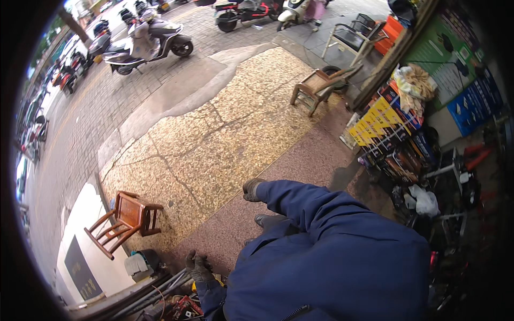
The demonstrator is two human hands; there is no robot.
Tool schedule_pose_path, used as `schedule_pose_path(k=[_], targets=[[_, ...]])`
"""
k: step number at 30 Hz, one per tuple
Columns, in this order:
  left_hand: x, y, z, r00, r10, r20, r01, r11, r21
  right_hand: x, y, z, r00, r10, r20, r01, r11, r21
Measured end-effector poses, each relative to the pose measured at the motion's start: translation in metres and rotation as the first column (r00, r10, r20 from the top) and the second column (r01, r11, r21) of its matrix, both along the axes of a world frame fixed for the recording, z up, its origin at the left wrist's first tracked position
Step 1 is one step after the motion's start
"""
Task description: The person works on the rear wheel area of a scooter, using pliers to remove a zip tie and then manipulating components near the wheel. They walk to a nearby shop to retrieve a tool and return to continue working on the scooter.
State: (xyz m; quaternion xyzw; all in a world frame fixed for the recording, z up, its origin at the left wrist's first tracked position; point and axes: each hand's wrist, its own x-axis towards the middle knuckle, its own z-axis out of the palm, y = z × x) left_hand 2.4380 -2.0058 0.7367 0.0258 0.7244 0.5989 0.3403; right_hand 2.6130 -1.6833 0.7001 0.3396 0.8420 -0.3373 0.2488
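My left hand [198, 267], in a dark worn glove, hangs low at the left of my body. Its fingers are loosely bent and apart, and no object shows in them. It is nearest to several metal rods [160, 291] and a grey plastic container [138, 266]. Out in front of me, over the edge between reddish and yellowish floor, is my right hand [251, 190], gloved as well. Its fingers look curled in, with nothing visible between them. Both arms wear dark blue sleeves. The tip of one dark shoe [262, 220] shows below the right forearm.
A brown wooden chair [131, 215] lies tipped at the left, and a small wooden chair [316, 87] stands far right. Boxed goods fill a wire rack [381, 124] at right. Beyond the cracked stone floor [214, 134], a scooter [147, 45] is parked on brick paving.
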Motion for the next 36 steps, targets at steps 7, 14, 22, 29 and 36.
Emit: schedule_pose_path(k=[7,14,22,29,36], targets=[[-0.020,0.069,0.006,0.923,-0.385,-0.013,0.385,0.922,0.051,0.169,-0.037,-0.054,0.840,-0.437,0.321,0.462,0.887,-0.001],[-0.018,0.106,-0.001,0.887,-0.461,0.029,0.461,0.887,0.007,0.218,-0.084,-0.123,0.828,-0.421,0.369,0.464,0.885,-0.030],[-0.032,0.148,0.008,0.908,-0.415,-0.056,0.417,0.909,0.016,0.124,0.046,-0.058,0.852,-0.447,0.272,0.486,0.869,-0.095],[-0.059,0.168,-0.007,0.985,-0.135,0.107,0.139,0.990,-0.031,0.010,0.141,-0.075,0.938,-0.335,0.087,0.340,0.939,-0.057],[-0.154,0.218,-0.017,0.976,-0.162,0.143,0.160,0.987,0.020,-0.070,0.163,-0.064,0.806,-0.529,0.266,0.587,0.774,-0.237]])
